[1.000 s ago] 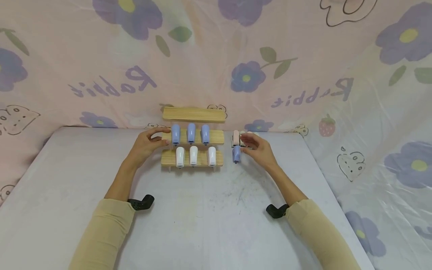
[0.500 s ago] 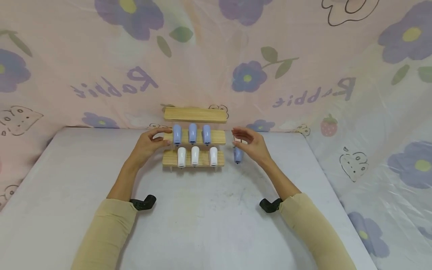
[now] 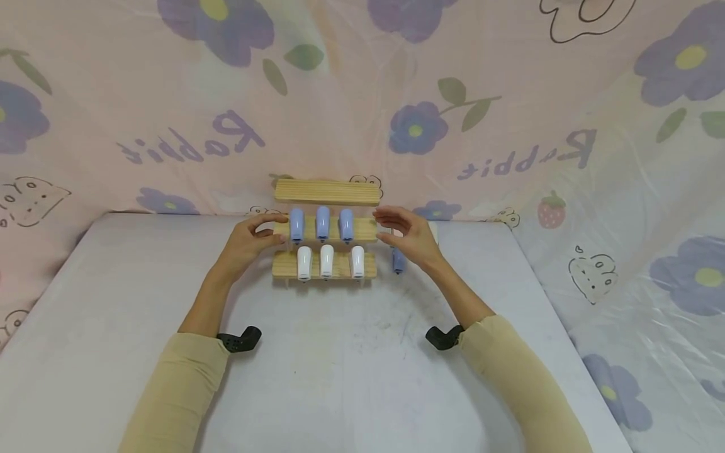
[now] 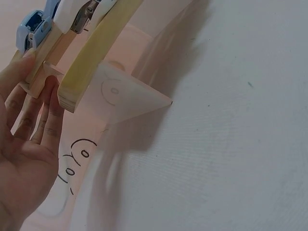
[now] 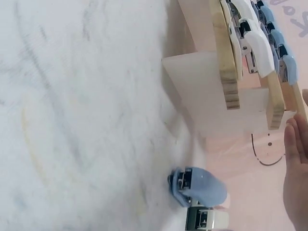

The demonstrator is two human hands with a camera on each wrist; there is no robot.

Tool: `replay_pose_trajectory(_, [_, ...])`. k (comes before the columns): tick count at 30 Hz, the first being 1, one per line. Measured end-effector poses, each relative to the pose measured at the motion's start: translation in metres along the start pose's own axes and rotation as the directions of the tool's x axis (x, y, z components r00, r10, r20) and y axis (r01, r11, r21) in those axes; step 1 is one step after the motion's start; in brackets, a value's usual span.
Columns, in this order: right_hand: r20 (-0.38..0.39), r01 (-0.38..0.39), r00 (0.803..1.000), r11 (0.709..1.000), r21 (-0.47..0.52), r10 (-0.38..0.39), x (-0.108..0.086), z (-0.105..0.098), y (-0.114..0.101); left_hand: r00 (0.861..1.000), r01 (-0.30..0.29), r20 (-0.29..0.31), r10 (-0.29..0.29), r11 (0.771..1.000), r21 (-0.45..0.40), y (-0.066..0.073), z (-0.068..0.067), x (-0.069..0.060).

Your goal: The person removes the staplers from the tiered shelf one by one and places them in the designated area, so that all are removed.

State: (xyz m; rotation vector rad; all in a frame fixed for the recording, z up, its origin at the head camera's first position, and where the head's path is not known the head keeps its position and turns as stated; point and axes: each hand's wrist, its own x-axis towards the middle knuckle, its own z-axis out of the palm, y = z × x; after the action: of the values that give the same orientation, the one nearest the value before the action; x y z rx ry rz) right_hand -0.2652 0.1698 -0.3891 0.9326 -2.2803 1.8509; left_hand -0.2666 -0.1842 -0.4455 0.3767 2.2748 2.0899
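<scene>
The left hand [image 3: 243, 248] appears to pinch the left end of the middle shelf [image 3: 364, 230], its fingers bent about the bare wood. The right hand [image 3: 418, 238] is at that shelf's right end with its fingers gently curved and parted from the thumb; whether they touch the wood I cannot tell

Between the hands, the display rack [image 3: 334, 228] stands at the back of the bench [image 3: 340, 377], stepped in three tiers and carried on translucent side panels [image 4: 125, 91]. Three blue mini staplers [image 3: 323, 223] sit in a row on the middle shelf, and three white mini staplers [image 3: 326, 260] on the lower shelf [image 3: 342, 265]; the upper shelf [image 3: 327, 192] shows bare wood

The planks look stiff and fairly light, best held at their bare ends, one hand each side. The thin panels are probably the weaker part. The staplers look hard, smooth and perhaps loose, so a tilt could slide them

Right of the rack, a single blue stapler [image 5: 207, 187] rests on the bench beside a pale stapler [image 5: 219, 219], and flowered cloth [image 3: 340, 94] hangs behind
</scene>
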Motion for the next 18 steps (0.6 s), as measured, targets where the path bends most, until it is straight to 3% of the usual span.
replay_pose_trajectory(15, [0.122, -0.018, 0.992, 1.0, -0.018, 0.02, 0.015, 0.016, -0.002, 1.0, 0.012, -0.007, -0.012, 1.0, 0.001, 0.0, 0.001, 0.001])
replay_pose_trajectory(18, [0.145, -0.026, 0.989, 0.999, -0.039, 0.032, 0.019, 0.017, 0.008, 1.0, 0.018, -0.005, -0.018, 1.0, -0.002, -0.001, 0.001, 0.0])
